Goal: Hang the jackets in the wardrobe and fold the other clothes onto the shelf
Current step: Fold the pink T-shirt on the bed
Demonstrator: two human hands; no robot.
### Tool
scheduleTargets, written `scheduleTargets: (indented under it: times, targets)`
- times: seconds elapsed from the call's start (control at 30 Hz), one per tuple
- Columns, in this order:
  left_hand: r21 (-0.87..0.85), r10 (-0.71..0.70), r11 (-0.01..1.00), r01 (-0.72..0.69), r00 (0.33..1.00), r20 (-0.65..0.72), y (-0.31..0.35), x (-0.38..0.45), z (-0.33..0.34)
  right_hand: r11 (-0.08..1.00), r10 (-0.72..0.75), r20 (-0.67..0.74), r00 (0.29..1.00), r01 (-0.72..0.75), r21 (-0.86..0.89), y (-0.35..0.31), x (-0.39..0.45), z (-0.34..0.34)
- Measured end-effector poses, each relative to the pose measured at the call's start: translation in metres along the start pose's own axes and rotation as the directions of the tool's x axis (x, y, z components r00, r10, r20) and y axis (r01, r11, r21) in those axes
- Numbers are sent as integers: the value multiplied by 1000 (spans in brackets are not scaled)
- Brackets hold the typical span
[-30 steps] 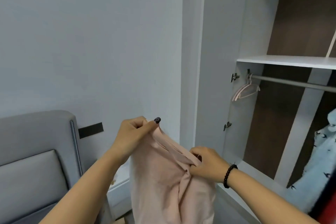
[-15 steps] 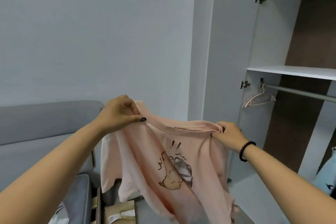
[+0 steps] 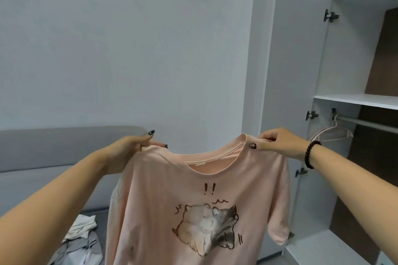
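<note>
the pink t-shirt [image 3: 193, 206] hangs spread out in the air before the open wardrobe [image 3: 318, 71], print facing the camera, with the left hand [image 3: 129, 148] pinching one shoulder and the right hand [image 3: 280, 142] pinching the other. inside the wardrobe, a pale hanger [image 3: 332, 133] hangs on the rail [image 3: 370, 123] beneath the white shelf [image 3: 357, 100]. more clothes [image 3: 79, 243] lie heaped on the grey sofa [image 3: 43, 157] at lower left.

Pink T-shirt [image 3: 193, 196] with a cartoon print held up by its shoulders, pinched by left hand [image 3: 129, 148] and right hand [image 3: 282, 143]. Behind, a grey sofa [image 3: 43, 157] strewn with clothes [image 3: 79, 241]. At right, an open wardrobe [image 3: 301, 60] with white shelf [image 3: 355, 100], rail [image 3: 370, 123] and pale hanger [image 3: 332, 133].
</note>
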State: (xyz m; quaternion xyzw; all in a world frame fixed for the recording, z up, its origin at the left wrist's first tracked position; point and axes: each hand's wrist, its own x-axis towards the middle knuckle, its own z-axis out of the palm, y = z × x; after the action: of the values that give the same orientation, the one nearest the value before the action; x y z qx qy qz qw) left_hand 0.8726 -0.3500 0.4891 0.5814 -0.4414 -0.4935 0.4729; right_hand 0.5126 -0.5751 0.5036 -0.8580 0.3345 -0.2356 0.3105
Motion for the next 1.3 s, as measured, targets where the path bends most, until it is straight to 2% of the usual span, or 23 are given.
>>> scheduleTargets:
  times: [0.07,0.2,0.27,0.33,0.37,0.43,0.53,0.6,0.63,0.7,0.8,0.87,0.93,1.03,1.13,1.3]
  targets:
    - [-44,31,999,-31,999,-8,-2,-3,0,996,25,23,999,-27,81,-1,-1,2]
    - [-76,200,976,-204,978,-54,-3,-10,-7,972,18,0,1000,-17,236,-2,1,0]
    - [-95,225,970,-225,974,-6,-1,-14,-10,974,-8,-6,1000,9,225,-3,1,-4]
    - [-32,208,978,-207,977,49,0,-16,-8,986,-14,-40,999,20,168,-3,1,-7]
    - [49,190,980,-192,980,58,1,-18,-7,985,-11,-43,999,18,172,-2,1,-7]
    - [303,133,941,-150,988,75,2,-23,-5,957,9,-4,1000,-8,289,1,0,-6]
    - [669,18,740,-71,996,86,0,-32,0,881,46,80,996,-78,466,7,-1,-1]
    - [806,33,592,6,999,-31,-9,-30,4,864,56,104,993,-100,493,10,-1,3]
    - [813,79,582,23,993,-85,-15,-29,5,864,63,106,992,-108,492,10,0,6]
    - [699,158,715,-24,979,-128,-25,-29,7,860,84,81,993,-113,497,8,1,10]
    - [351,194,927,-131,969,-151,-33,-34,9,860,97,18,995,-92,502,3,4,17]
    - [188,190,969,-158,968,-167,-36,-37,8,917,72,-32,997,-54,396,1,4,22]
    - [136,198,976,-173,960,-198,-36,-42,8,965,15,-75,997,5,263,-3,3,27]
    - [198,256,959,-201,916,-309,-32,-50,3,985,-29,-122,992,49,163,-8,0,35]
    - [278,316,938,-207,840,-441,-30,-59,-2,987,-58,-190,980,84,134,-13,-4,45]
    - [617,352,787,11,813,-463,-34,-81,-15,985,-135,-213,968,155,79,-35,-11,68]
